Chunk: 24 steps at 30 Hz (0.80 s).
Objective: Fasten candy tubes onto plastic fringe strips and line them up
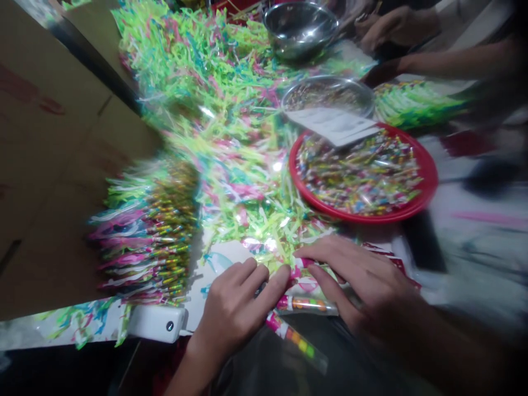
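Observation:
At the front edge of the table, my left hand (241, 305) is closed, its thumb and fingers bent around the pink ends of clear candy tubes. One candy tube (311, 304) points right from under the thumb, and a second candy tube (299, 340) slants down to the right; coloured round candies show inside both. My right hand (363, 275) pinches a small pink cap (305, 263) between thumb and forefinger, close to the left thumb. Whatever joins that cap is hidden by the fingers. Shiny green, white and pink strips (264, 214) lie just beyond both hands.
A red basin (429, 176) full of small wrapped pieces stands ahead right, with a white card (334, 124) on its rim. Metal bowls (303, 33) sit farther back. Stacked ribboned tubes (169, 236) lie left by a cardboard box (61, 181); a power bank (159, 323) is nearer. Another person's hands (396, 27) work at upper right.

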Each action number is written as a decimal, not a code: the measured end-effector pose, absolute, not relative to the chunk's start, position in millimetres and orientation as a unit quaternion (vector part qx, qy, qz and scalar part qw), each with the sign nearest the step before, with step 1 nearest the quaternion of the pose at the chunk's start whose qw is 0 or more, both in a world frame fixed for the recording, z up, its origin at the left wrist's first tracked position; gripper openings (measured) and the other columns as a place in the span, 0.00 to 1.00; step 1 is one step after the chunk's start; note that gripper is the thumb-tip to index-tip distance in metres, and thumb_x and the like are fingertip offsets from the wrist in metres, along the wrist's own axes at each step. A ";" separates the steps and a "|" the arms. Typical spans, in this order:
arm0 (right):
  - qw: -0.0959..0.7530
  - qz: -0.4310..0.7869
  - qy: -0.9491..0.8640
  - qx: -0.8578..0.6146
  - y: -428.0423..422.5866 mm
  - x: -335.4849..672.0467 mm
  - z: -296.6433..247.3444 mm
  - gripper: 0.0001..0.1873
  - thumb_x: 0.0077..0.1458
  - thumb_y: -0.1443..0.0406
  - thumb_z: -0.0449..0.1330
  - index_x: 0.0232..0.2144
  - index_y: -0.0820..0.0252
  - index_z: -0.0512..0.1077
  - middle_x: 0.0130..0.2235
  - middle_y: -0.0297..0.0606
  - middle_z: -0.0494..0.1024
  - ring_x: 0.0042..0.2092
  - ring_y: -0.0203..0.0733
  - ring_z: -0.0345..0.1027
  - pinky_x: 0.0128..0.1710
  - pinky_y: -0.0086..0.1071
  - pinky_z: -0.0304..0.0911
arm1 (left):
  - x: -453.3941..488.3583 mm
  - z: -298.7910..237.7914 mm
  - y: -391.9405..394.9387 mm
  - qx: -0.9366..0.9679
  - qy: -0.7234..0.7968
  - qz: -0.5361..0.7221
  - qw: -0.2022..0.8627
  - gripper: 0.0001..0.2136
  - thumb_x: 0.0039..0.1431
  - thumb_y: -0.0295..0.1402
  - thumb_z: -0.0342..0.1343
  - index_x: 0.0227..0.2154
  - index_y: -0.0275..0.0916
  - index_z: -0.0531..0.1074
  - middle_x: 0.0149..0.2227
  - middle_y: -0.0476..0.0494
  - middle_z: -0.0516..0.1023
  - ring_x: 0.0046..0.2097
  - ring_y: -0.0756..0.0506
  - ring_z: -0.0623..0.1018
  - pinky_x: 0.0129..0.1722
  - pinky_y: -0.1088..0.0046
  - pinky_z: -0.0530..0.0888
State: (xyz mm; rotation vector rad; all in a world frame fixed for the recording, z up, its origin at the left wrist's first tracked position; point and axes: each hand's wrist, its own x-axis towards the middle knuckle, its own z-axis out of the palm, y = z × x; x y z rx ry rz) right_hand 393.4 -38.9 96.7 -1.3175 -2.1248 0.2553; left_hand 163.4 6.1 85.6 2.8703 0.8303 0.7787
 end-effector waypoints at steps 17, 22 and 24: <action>0.243 -0.023 -0.867 -0.435 -28.4 393.0 89.9 0.15 0.63 0.70 0.53 0.51 0.68 0.70 0.40 0.50 0.83 0.41 0.56 0.79 0.35 0.44 0.75 | 160.2 69.0 2.3 0.939 0.263 0.220 0.022 0.10 0.70 0.24 0.56 0.52 0.32 0.71 0.30 0.47 0.70 0.34 0.45 0.68 0.31 0.66 0.61; 0.250 -0.040 -0.859 -0.445 -28.0 387.9 85.7 0.12 0.63 0.71 0.51 0.44 0.65 0.72 0.37 0.49 0.83 0.38 0.52 0.80 0.29 0.39 0.72 | 158.1 65.5 5.8 0.944 0.256 0.209 0.003 0.10 0.71 0.24 0.53 0.53 0.33 0.70 0.31 0.47 0.73 0.33 0.45 0.70 0.30 0.66 0.62; 0.269 -0.032 -0.859 -0.434 -28.9 387.8 82.5 0.12 0.62 0.72 0.51 0.44 0.63 0.72 0.37 0.48 0.84 0.39 0.50 0.80 0.31 0.38 0.72 | 158.2 65.5 6.1 0.945 0.256 0.204 0.004 0.09 0.72 0.25 0.51 0.53 0.34 0.69 0.31 0.47 0.74 0.34 0.45 0.72 0.30 0.67 0.63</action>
